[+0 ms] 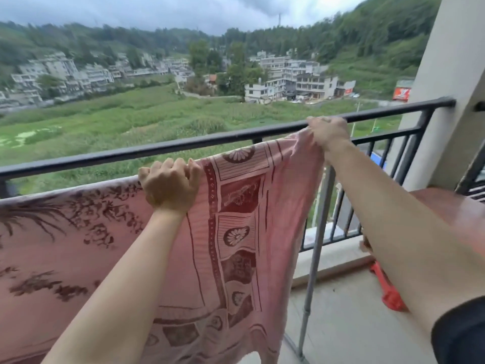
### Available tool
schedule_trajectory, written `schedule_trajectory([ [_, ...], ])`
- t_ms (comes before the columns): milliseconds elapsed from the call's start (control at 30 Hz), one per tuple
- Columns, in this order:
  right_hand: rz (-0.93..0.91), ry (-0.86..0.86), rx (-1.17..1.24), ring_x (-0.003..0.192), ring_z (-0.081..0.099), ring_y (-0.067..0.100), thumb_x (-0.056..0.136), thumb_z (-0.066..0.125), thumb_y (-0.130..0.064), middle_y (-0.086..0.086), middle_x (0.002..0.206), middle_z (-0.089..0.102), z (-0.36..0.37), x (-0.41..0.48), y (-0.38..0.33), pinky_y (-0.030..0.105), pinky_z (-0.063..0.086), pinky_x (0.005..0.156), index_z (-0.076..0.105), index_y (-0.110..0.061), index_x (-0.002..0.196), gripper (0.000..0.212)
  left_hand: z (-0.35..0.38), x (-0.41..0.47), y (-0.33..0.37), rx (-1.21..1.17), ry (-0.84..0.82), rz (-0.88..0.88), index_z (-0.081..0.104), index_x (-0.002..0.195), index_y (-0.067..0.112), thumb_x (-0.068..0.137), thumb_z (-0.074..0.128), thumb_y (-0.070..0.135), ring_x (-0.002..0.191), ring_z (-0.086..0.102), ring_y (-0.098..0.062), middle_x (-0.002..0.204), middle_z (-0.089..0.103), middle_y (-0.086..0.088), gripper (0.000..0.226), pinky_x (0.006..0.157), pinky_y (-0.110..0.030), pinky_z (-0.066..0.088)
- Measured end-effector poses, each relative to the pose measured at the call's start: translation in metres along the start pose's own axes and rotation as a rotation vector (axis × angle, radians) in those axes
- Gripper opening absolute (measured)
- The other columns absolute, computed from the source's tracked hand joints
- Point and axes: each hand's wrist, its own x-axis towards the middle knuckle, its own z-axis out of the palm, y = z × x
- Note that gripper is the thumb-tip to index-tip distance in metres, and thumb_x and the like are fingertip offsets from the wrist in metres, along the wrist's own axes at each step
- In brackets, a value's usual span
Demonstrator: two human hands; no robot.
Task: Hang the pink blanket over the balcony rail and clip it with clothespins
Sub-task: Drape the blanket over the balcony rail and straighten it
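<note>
Beyond the balcony lie a green field, pale multi-storey buildings and wooded hills under a grey sky. Across the view runs the black metal balcony rail (183,145), which meets a cream concrete pillar (446,88) at the right.

Both of the person's 2 hands hold the pink woven blanket with dark red floral and border patterns (236,232), which hangs on the near side of the rail.
- Left hand (170,185): fingers are curled over the blanket's top edge and grip it just below the rail.
- Right hand (328,131): fingers are closed on the blanket's upper right corner, and the hand sits at the top bar of the rail.

From the right corner, the top edge slopes down to the left hand and then continues leftward below the top bar. What supports that left section cannot be determined.

A grey metal pole (320,232) stands upright just right of the blanket. On the floor near the right forearm lies a red plastic object (388,292). A brown wooden surface (459,214) sits beside the pillar.
</note>
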Motion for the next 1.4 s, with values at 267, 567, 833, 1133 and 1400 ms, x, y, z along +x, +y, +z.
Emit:
schedule_trajectory([
  [267,0.211,-0.078,-0.030,0.058,0.066,0.010,0.082,0.070,-0.042,-0.002,0.077,0.072,-0.067,0.075,0.062,0.022,0.052,0.050,0.065,-0.011,0.122,0.051,-0.003,0.017,0.031,0.014,-0.087,-0.120,0.070,0.069,0.014,0.097,0.024,0.051,0.060,0.051,-0.020,0.072,0.069,-0.009,0.065,0.076,-0.038,0.036],
  [567,0.040,0.072,-0.046,0.067,0.057,0.021,0.085,0.068,-0.039,0.004,0.071,0.061,-0.056,0.079,0.060,0.031,0.044,0.063,0.062,-0.013,0.073,0.030,0.014,0.032,0.195,-0.275,-0.240,0.322,0.063,0.091,0.017,0.101,0.018,0.055,0.071,0.063,-0.025,0.086,0.069,-0.005,0.059,0.066,-0.034,0.044],
  [833,0.110,0.202,-0.120,0.052,0.045,0.011,0.088,0.067,-0.037,0.002,0.079,0.058,-0.103,0.112,0.116,0.016,0.033,0.036,0.059,-0.023,0.091,0.017,0.039,0.025,0.202,-0.144,-0.051,0.303,0.064,0.072,0.014,0.103,0.025,0.047,0.048,0.048,-0.022,0.067,0.069,-0.003,0.060,0.059,-0.028,0.030],
  [1133,0.114,-0.675,0.194,0.117,0.057,0.021,0.088,0.049,-0.036,0.000,0.116,0.069,-0.089,0.103,0.150,0.045,0.041,0.105,0.069,-0.025,0.106,0.030,0.046,0.015,0.216,-0.075,0.149,0.093,0.060,0.054,0.015,0.097,0.041,0.032,0.043,0.040,-0.018,0.047,0.055,-0.001,0.050,0.060,-0.028,0.031],
  [1400,0.014,-1.087,0.187,0.120,0.061,0.024,0.094,0.057,-0.028,0.006,0.127,0.065,-0.119,0.122,0.164,0.047,0.043,0.104,0.053,-0.014,0.133,0.042,0.052,0.001,0.240,-0.021,0.215,-0.111,0.067,0.076,0.009,0.100,0.034,0.031,0.069,0.056,-0.026,0.077,0.069,-0.012,0.047,0.080,-0.038,0.036],
])
